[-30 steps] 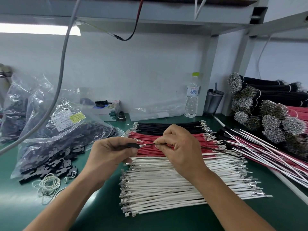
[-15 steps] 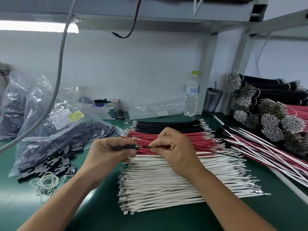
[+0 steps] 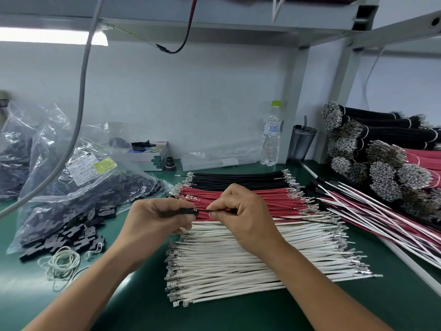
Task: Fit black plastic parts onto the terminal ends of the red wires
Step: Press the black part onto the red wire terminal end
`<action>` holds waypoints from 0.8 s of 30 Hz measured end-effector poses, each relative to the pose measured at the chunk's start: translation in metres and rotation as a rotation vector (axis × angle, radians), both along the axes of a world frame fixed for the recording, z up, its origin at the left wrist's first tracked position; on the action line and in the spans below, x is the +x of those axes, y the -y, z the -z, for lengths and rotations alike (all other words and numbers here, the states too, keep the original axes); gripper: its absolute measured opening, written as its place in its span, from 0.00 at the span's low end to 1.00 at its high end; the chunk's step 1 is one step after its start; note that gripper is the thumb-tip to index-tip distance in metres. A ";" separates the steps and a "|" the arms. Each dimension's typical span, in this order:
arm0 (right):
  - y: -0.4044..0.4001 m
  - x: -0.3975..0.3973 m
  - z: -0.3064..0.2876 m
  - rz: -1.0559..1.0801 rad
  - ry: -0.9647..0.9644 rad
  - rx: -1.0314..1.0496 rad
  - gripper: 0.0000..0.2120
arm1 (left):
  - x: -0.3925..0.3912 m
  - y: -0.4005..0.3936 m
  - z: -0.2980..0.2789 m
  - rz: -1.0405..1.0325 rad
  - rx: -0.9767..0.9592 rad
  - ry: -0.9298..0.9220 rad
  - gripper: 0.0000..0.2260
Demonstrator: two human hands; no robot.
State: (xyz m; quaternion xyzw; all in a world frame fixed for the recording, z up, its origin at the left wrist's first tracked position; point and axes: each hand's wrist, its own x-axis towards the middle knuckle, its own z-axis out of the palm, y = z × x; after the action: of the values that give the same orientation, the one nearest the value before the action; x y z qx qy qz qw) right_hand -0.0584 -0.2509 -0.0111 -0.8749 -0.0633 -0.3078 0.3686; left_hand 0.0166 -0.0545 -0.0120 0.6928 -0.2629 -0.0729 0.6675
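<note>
Gripping a black plastic part (image 3: 183, 212), left hand (image 3: 155, 219) curled, right hand (image 3: 241, 216) pinching a thin wire (image 3: 298, 219) at its end.

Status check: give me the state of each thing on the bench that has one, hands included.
Left hand: grips black plastic part.
Right hand: pinches a thin dark wire at the part's mouth.
Red wires: loose, flat row.
White wires: loose, flat.
Parts bag: open, parts spilled out.
Water bottle: upright, capped.
</note>
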 end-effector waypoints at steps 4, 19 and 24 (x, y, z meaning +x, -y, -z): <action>0.002 -0.001 0.001 0.007 0.003 -0.094 0.04 | 0.001 0.004 0.002 -0.021 0.041 0.018 0.10; -0.003 0.003 -0.008 0.225 0.226 -0.414 0.04 | 0.004 0.013 0.004 -0.082 0.028 0.134 0.09; 0.000 0.013 -0.008 0.249 0.415 -0.613 0.02 | 0.015 0.007 0.003 -0.198 -0.203 -0.115 0.07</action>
State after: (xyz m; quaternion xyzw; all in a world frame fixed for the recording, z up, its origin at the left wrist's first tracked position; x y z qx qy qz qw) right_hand -0.0456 -0.2506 -0.0030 -0.8645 -0.1189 -0.4876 0.0291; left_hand 0.0315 -0.0615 -0.0146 0.6390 -0.1607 -0.0196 0.7520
